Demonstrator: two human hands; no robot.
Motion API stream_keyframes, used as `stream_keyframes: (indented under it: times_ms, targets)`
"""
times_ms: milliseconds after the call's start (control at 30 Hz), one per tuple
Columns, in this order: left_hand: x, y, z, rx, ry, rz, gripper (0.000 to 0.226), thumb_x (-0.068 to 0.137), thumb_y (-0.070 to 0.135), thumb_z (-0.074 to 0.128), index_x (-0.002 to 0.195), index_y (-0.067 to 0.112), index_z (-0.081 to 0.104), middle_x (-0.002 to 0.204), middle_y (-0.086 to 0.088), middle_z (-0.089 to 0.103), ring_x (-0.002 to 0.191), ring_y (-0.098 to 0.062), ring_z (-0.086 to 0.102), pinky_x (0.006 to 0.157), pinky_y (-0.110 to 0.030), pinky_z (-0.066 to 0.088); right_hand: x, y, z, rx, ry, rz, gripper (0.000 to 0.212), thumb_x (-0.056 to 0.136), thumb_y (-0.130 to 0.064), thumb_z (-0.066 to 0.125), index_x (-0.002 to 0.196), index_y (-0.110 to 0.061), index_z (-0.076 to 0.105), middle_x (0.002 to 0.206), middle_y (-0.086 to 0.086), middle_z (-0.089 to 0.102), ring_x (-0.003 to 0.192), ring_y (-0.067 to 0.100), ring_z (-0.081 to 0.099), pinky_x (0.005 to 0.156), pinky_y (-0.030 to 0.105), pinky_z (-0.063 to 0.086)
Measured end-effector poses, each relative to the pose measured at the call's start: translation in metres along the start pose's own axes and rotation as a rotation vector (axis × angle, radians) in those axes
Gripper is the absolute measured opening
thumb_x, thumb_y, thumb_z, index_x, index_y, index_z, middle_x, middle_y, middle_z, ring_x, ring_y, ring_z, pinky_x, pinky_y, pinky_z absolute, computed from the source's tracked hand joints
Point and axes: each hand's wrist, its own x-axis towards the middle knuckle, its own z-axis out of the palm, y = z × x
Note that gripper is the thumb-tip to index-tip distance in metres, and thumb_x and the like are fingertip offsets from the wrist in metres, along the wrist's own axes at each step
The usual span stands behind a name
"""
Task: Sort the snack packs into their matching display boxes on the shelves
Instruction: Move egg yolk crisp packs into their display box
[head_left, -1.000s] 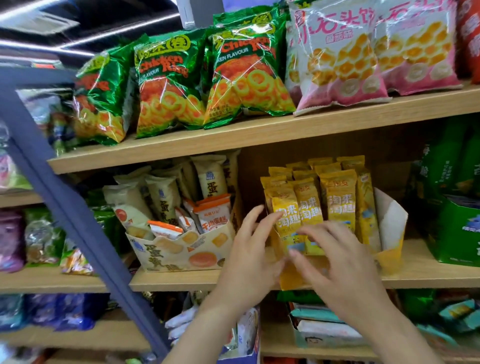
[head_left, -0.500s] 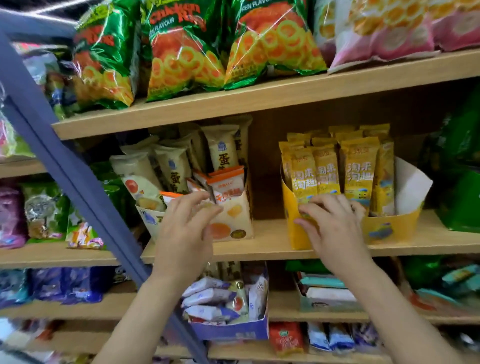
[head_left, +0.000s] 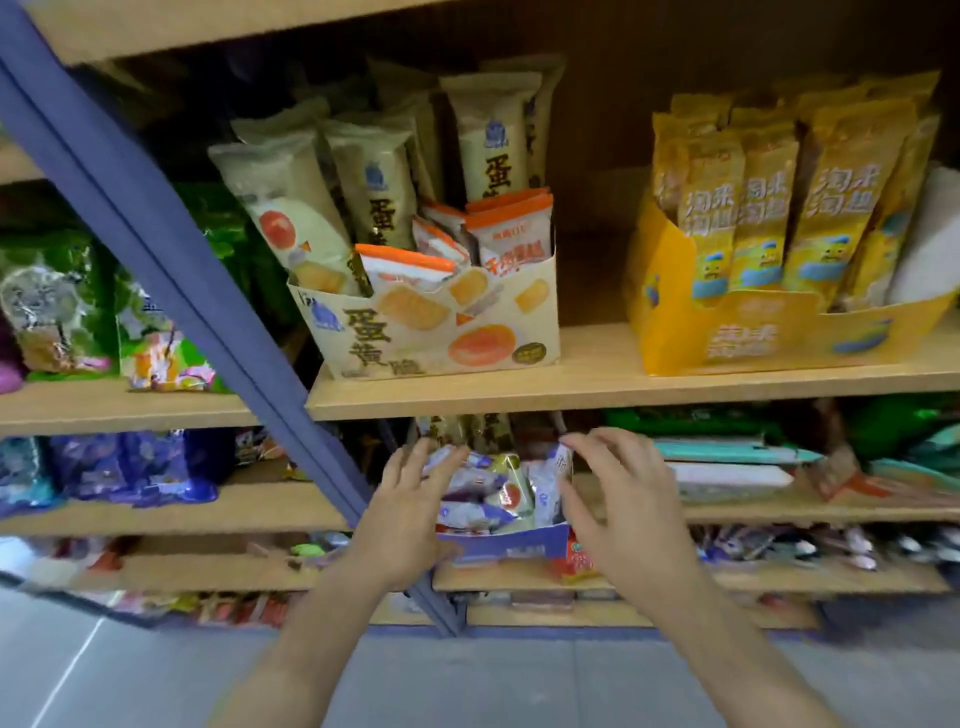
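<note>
Shelves (head_left: 597, 387) fill the view, and the blue box (head_left: 511, 543) on the lower one is your landmark. Above it and slightly left stands the cream box (head_left: 436, 332), tall cream packs upright at its back and a few orange-topped packs (head_left: 506, 228) lying loose at its front; those look misplaced. Above and to the right of the blue box sits the yellow box (head_left: 727, 338), its yellow packs (head_left: 826, 208) upright and tidy. Inside the blue box lies a jumble of small packs (head_left: 488, 493), mostly blue and white, with one or two that seem a different kind, though blur makes that hard to call. Your left hand (head_left: 410, 519) is at its left edge, your right hand (head_left: 623, 519) at its right, both open with fingers spread, gripping nothing. You appear to be starting on this box. Next, pick out whichever pack doesn't match, pinch it alone, and lift it clear without dragging its neighbours.
</note>
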Motion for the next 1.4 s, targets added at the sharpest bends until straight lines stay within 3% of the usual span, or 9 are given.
stream_keyframes:
  times_ms: [200,333,567,733,867,1033,1233,1333,1400]
  targets:
    - [0.028,-0.006,0.011,0.031,0.128,0.027,0.094,0.085,0.048,0.068,0.154,0.036,0.004,0.151,0.0,0.03,0.138,-0.027,0.032,0.115,-0.049,0.023,-0.008,0.007,0.044,-0.105,-0.359,0.183,0.06,0.096,-0.041,0.052,0.147,-0.047,0.021,0.129,-0.002,0.047,0.117,0.022,0.042,0.092,0.039,0.046]
    - [0.033,0.001,0.008,0.059,0.14,0.042,0.096,0.084,0.039,0.071,0.153,0.025,0.007,0.146,0.001,0.036,0.136,-0.023,0.034,0.114,-0.045,0.02,0.006,0.004,0.059,-0.168,-0.413,0.196,0.056,0.097,-0.043,0.049,0.147,-0.046,0.025,0.137,0.003,0.042,0.119,0.026,0.039,0.094,0.039,0.045]
    - [0.027,-0.001,0.021,0.098,0.515,0.209,0.089,0.057,0.026,0.082,0.133,0.024,0.038,0.121,0.002,0.057,0.113,-0.023,0.05,0.106,-0.046,0.031,0.018,0.007,0.057,-0.044,-0.198,0.28,0.02,0.093,-0.026,0.06,0.108,-0.019,0.07,0.102,0.005,0.066,0.093,0.025,0.06,0.066,0.03,0.041]
    - [0.024,0.005,0.027,0.02,0.655,0.267,0.085,0.047,0.017,0.088,0.121,0.02,0.045,0.118,-0.005,0.054,0.112,-0.024,0.046,0.1,-0.05,0.042,0.019,0.014,0.046,0.207,0.033,0.432,0.005,0.086,-0.012,0.07,0.089,-0.012,0.074,0.086,0.001,0.071,0.064,0.016,0.056,0.056,0.024,0.034]
    - [0.015,0.031,0.022,-0.368,0.69,0.237,0.073,0.056,0.016,0.08,0.12,0.021,0.046,0.118,0.0,0.049,0.109,-0.021,0.049,0.09,-0.041,0.049,0.015,0.025,0.05,0.433,0.079,0.586,0.009,0.086,-0.011,0.07,0.091,-0.018,0.071,0.088,-0.002,0.071,0.056,0.008,0.049,0.055,0.022,0.035]
    - [0.019,0.081,0.041,-0.683,0.765,-0.012,0.068,0.064,0.026,0.087,0.122,0.018,0.052,0.114,0.003,0.048,0.101,-0.013,0.052,0.083,-0.035,0.052,0.005,0.022,0.06,0.586,0.145,0.653,0.023,0.086,-0.008,0.071,0.087,-0.031,0.069,0.096,0.002,0.07,0.073,0.013,0.059,0.068,0.027,0.046]
    - [0.041,0.118,0.043,-0.605,0.811,-0.325,0.073,0.062,0.046,0.082,0.121,0.026,0.044,0.108,-0.002,0.046,0.1,-0.027,0.052,0.076,-0.046,0.05,0.002,0.013,0.056,0.493,-0.014,0.571,0.024,0.093,-0.01,0.061,0.111,-0.018,0.073,0.113,0.002,0.057,0.092,0.003,0.057,0.08,0.008,0.04]
    - [0.053,0.119,0.031,-0.481,0.536,-0.43,0.077,0.073,0.058,0.074,0.127,0.015,0.039,0.121,-0.01,0.045,0.115,-0.031,0.044,0.086,-0.043,0.043,0.014,0.013,0.049,0.414,-0.191,0.515,0.035,0.098,-0.017,0.052,0.132,-0.016,0.061,0.129,0.004,0.046,0.11,0.015,0.053,0.093,0.021,0.039]
    - [0.062,0.109,0.023,-0.606,0.345,-0.395,0.071,0.082,0.058,0.067,0.124,0.007,0.041,0.124,-0.015,0.048,0.119,-0.033,0.044,0.095,-0.042,0.04,0.024,0.015,0.048,0.379,-0.306,0.494,0.041,0.099,-0.027,0.05,0.139,-0.021,0.052,0.136,0.006,0.042,0.122,0.023,0.047,0.101,0.034,0.038]
